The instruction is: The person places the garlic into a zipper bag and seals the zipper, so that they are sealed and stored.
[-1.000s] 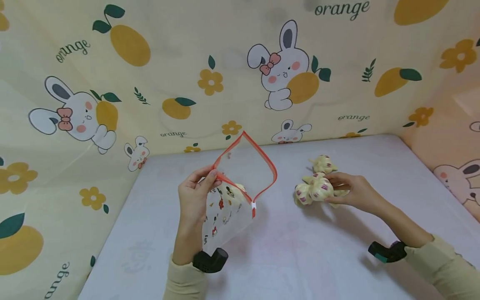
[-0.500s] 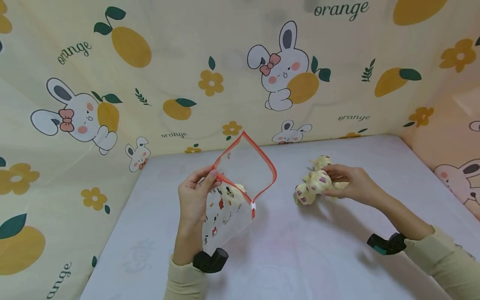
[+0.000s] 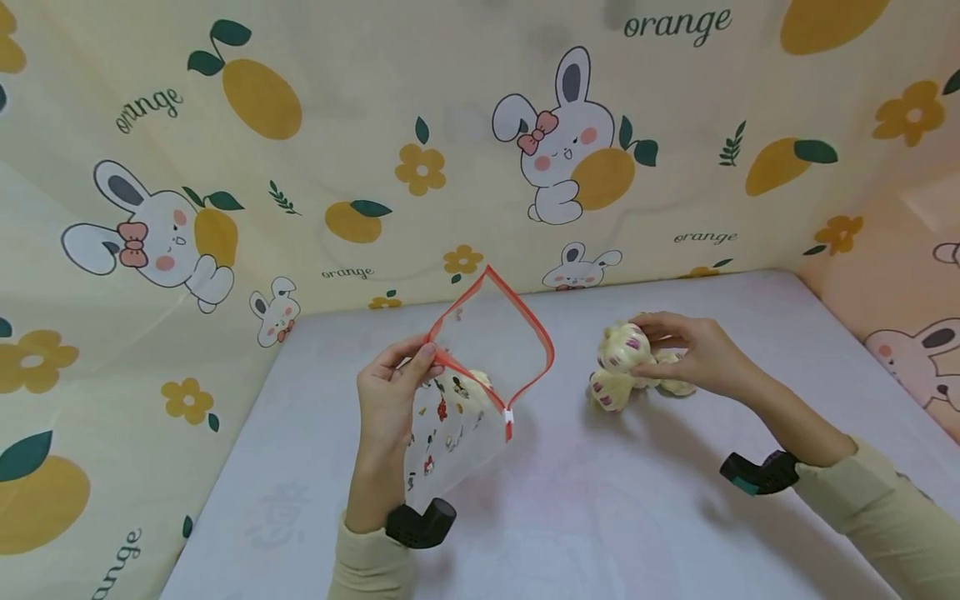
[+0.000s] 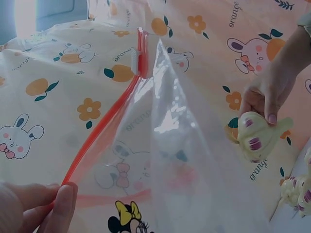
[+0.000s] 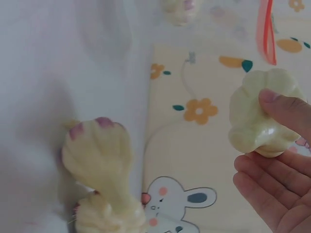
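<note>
My left hand pinches the red rim of a clear slider bag with cartoon prints, between thumb and fingers. The bag's mouth gapes, and its white slider sits at the near right corner. A pale garlic bulb shows inside. To the right, my right hand holds another garlic bulb with purple marks, raised above the table in the right wrist view, thumb on one side and fingers beneath. Other garlic bulbs lie below it, one at the left and one at the right.
A white-covered table spreads under both hands. Behind it hangs a cream cloth printed with rabbits and oranges. Each wrist wears a black camera, the left camera and the right camera.
My right hand has lifted its garlic bulb from among the others, moving up and slightly left. The left hand and the bag have stayed nearly still.
</note>
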